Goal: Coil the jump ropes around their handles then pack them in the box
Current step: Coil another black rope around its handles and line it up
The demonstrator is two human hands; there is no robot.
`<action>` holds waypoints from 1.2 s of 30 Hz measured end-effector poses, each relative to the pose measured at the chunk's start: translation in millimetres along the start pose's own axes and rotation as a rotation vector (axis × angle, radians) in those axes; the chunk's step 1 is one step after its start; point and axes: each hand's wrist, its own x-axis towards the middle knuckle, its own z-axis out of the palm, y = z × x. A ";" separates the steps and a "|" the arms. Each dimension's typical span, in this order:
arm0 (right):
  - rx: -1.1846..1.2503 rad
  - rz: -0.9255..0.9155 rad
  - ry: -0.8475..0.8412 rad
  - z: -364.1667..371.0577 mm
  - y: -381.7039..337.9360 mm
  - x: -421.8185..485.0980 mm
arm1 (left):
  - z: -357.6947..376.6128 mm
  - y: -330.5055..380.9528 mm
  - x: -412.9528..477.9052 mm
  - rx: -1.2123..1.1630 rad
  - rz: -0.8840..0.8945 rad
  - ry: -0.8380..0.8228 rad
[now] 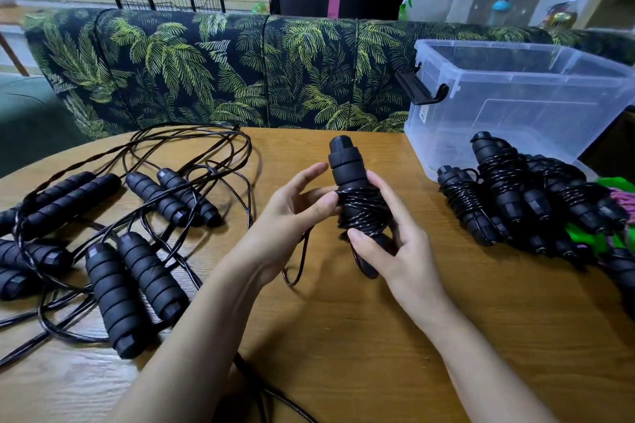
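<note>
Indoors: wood tbl (343, 336), clear box (515, 120), sofa (206, 72)

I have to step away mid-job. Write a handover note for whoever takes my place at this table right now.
Right hand grips the jump rope by its handles; left hand pinches its cord at the coil. A tail hangs loose.
Coiled bundles lie on the table beside the box; none visible inside. Uncoiled ropes lie at left.
To do: finish this coil, coil the rest, pack everything.
</note>
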 end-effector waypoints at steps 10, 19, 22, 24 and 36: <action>-0.509 -0.164 0.091 7.2 11.9 -1.5 | 16.1 -6.1 -3.8 0.148 0.095 0.143; -0.387 -0.072 0.063 3.6 17.0 0.0 | 10.5 -3.3 -3.3 0.217 0.103 0.167; -0.438 -0.069 0.015 5.9 14.5 -1.1 | 11.1 -3.5 -4.4 0.211 0.100 0.184; -0.338 -0.065 0.016 4.6 15.9 0.6 | 11.3 -1.7 -5.1 0.168 0.077 0.176; 0.008 0.005 -0.061 0.9 4.6 0.6 | 7.9 8.3 -4.5 0.047 -0.029 0.194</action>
